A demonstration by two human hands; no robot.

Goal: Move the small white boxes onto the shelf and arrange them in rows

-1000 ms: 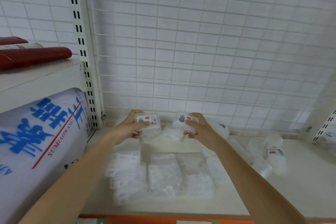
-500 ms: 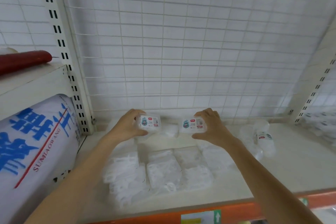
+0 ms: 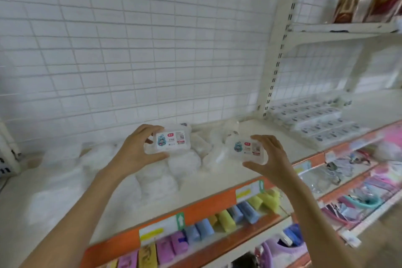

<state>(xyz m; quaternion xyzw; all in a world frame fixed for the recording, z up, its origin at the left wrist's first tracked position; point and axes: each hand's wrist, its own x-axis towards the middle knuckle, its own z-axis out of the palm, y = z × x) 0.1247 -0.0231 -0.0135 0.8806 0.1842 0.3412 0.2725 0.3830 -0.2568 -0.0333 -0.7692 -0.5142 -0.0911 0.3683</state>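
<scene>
Holding one box each: left hand (image 3: 139, 152) grips box (image 3: 173, 142), right hand (image 3: 269, 159) grips second box (image 3: 248, 149). Rows (image 3: 315, 122) already on right shelf (image 3: 369, 113); loose packs (image 3: 174, 167) remain.

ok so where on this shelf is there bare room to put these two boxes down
Bare shelf shows right of the right hand, between the loose white packets and the rows of boxes already laid past the upright post. The front strip by the orange edge also looks free. Under and between both hands is crowded.
</scene>
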